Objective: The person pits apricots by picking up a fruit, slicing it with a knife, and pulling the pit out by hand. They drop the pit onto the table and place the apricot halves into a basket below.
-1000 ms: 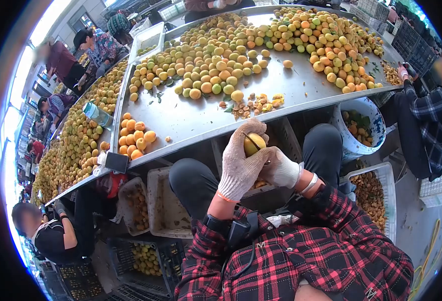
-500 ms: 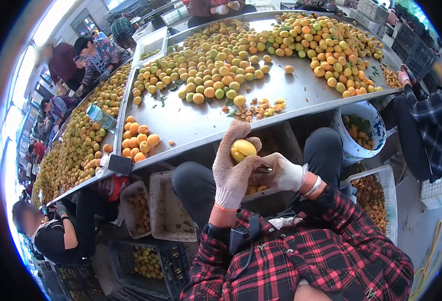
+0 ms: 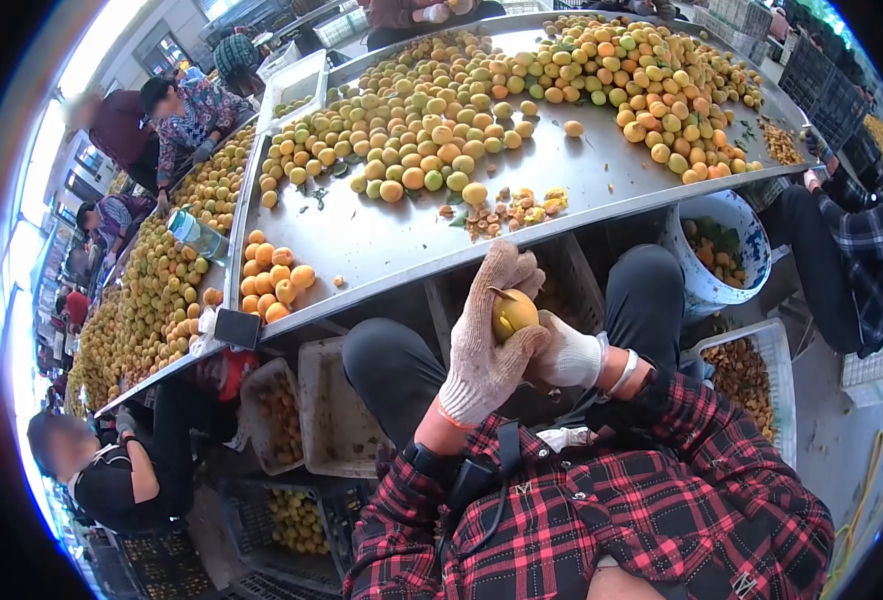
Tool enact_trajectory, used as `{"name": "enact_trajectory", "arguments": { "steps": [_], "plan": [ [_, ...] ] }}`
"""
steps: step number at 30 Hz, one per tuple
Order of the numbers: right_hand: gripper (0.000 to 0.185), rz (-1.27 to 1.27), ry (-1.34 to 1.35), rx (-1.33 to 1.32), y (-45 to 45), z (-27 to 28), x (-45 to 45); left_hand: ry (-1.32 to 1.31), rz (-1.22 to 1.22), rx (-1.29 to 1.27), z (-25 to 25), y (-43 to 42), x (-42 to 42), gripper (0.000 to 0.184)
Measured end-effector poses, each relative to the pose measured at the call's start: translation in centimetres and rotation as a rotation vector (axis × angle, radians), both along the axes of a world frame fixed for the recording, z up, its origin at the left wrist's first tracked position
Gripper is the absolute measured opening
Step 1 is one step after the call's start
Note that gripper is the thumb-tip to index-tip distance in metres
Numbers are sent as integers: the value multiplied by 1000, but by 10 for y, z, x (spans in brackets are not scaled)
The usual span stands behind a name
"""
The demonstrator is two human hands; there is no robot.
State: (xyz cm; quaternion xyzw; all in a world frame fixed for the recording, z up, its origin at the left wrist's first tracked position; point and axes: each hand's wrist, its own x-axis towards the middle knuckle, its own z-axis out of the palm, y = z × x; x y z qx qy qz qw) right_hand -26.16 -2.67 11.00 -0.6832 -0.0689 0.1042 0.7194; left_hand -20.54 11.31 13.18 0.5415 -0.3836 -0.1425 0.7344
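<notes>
My left hand (image 3: 486, 345), in a pale knitted glove, is wrapped round a yellow-green apricot (image 3: 513, 315). A thin dark tip shows at the fruit's upper left side. My right hand (image 3: 569, 352), also gloved, is closed just right of and below the fruit; what it grips is hidden behind the fingers and the fruit. Both hands are over my lap, in front of the metal table's edge (image 3: 391, 278). Beyond them on the table lie pits and fruit scraps (image 3: 516, 212), with a large spread of whole apricots (image 3: 431, 140) behind.
Orange apricots (image 3: 276, 280) lie by a dark phone-like object (image 3: 236, 328) at the table's corner. A bottle (image 3: 196, 235) lies to the left. A bucket (image 3: 679, 235) and a crate of scraps (image 3: 786, 400) stand right. An emptied-looking tray (image 3: 321, 380) is below. Co-workers sit at both sides.
The fruit has turned in my left hand, and a thin dark tip now shows beside it. My right hand has come closer to the fruit. The co-worker at the right has leaned.
</notes>
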Motion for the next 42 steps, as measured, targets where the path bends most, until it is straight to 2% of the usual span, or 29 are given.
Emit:
{"name": "enact_trajectory", "arguments": {
  "steps": [1,5,8,10,11,12,14,15,16,19,23,25,26,29,30,31,32,34,35,36,38,40,42],
  "plan": [
    [19,3,-20,-83,0,-1,0,-1,28,32,-1,0,1,80],
    [21,-75,-69,-109,4,-17,4,44,66,44,-11,-4,3,74],
    [23,-166,-57,-195,0,-31,18,175,104,20,-12,-6,8,73],
    [22,-282,-124,-199,-6,-37,22,74,289,145,-11,-8,4,69],
    [24,-308,-272,-426,-10,-30,24,121,354,136,-10,-11,-1,63],
    [24,-305,-269,-424,-9,-30,24,124,357,139,-8,-14,-5,63],
    [24,-202,-273,-685,-7,-31,25,346,403,105,-2,-20,-6,54],
    [27,-179,-325,-640,-3,-44,29,214,471,166,-7,-21,-1,48],
    [27,-180,-328,-640,-2,-49,28,212,471,165,-7,-20,2,48],
    [34,-74,-93,-33,3,-34,22,230,325,181,-13,-16,8,47],
    [34,-30,-81,32,-4,-23,15,412,166,138,-1,-10,8,49],
    [32,146,271,-7,-9,-9,14,387,85,136,4,-8,8,53],
    [32,150,270,-5,-8,-5,14,386,89,137,7,-8,8,53],
    [27,95,199,33,-9,-1,18,522,215,-67,11,-10,9,45],
    [25,119,160,-151,-14,-7,22,550,227,-246,3,-7,18,47],
    [24,142,121,-332,-18,-11,23,509,288,-301,-2,-1,27,48],
    [24,143,121,-331,-20,-8,21,470,350,-355,-4,7,36,49],
    [20,-236,211,-148,-24,1,15,412,461,-241,-5,20,46,52],
    [23,-272,221,-36,-29,6,19,286,513,-19,1,22,44,53],
    [27,-286,219,-23,-33,12,19,287,511,-15,-5,21,42,53],
    [27,-236,148,38,-31,20,24,-182,412,294,-22,13,36,65],
    [31,-292,-97,-44,-18,-4,36,-321,390,472,-20,-5,20,68],
    [29,-263,-76,42,-18,-6,38,-417,379,468,-24,-9,17,68]
  ]
}}
